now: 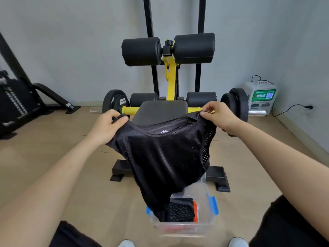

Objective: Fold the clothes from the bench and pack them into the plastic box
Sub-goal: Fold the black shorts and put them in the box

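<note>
Plastic box [179, 227] and bench [162, 111] stand on floor [62, 143].

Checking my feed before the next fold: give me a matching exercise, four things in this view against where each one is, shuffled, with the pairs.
Things:
1 black mesh garment
2 plastic box
3 bench pad
4 white machine

Places:
A far right, by the wall
B lowest in view, folded clothes inside
C held up by left hand and right hand
D behind the garment's top edge

Pairs: 1-C, 2-B, 3-D, 4-A
</note>
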A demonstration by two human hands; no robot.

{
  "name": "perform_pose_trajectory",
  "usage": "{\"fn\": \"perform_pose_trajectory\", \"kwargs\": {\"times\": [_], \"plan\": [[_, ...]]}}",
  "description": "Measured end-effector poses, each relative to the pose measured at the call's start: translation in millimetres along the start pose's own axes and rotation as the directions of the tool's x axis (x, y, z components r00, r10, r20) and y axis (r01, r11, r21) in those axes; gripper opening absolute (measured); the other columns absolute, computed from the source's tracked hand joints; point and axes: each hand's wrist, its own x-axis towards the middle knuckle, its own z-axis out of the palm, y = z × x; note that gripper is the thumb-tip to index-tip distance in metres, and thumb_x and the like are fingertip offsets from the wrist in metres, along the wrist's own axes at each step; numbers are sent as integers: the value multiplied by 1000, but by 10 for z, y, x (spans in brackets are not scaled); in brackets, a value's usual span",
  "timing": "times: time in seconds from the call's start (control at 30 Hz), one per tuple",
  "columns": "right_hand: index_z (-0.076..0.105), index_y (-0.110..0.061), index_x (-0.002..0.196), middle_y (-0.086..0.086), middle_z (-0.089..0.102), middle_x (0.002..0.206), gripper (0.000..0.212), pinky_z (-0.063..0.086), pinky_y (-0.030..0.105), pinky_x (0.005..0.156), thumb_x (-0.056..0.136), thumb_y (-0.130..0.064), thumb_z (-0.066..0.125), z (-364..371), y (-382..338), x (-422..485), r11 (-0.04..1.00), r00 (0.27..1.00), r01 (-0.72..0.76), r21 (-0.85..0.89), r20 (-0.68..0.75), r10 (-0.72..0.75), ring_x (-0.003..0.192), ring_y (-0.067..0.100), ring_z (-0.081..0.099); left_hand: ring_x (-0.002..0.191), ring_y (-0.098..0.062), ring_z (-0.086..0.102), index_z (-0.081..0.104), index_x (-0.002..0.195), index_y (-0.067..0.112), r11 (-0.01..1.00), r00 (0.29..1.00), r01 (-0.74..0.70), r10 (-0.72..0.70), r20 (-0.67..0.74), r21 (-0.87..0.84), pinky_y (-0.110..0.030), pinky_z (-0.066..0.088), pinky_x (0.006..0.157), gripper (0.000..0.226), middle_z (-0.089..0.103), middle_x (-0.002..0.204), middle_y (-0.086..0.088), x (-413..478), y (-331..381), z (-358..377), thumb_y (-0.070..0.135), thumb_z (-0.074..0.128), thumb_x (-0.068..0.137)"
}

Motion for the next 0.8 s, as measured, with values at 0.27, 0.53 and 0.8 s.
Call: {"fn": "perform_pose_trajectory", "kwargs": {"times": [0.27,0.53,0.8], "plan": [[60,-3,80,1,46,65,32,30,12,42,102,-26,53,-63,33,41,988,976,-135,76,184,119,45,0,37,76,-18,74,65,101,13,945,950,231,-166,266,-232,-30,53,69,23,78,90,-5,-55,-105,-95,33,71,92],[73,-8,89,4,75,85,21,53,22,72,92,-28,68,-67,46,77,993,906,-104,51,417,73,79,14,71,107,-30,70,67,120,11,858,840,358,-124,529,-368,-41,50,94,92,73,116,-15,-56,-301,-194,58,94,46],[69,-6,85,-4,64,71,24,43,16,63,95,-28,65,-132,-31,123,999,959,49,9,278,-50,61,1,56,115,-11,64,66,123,19,918,896,221,-58,441,-328,-34,43,108,28,70,122,0,15,-192,-199,10,60,98]]}}
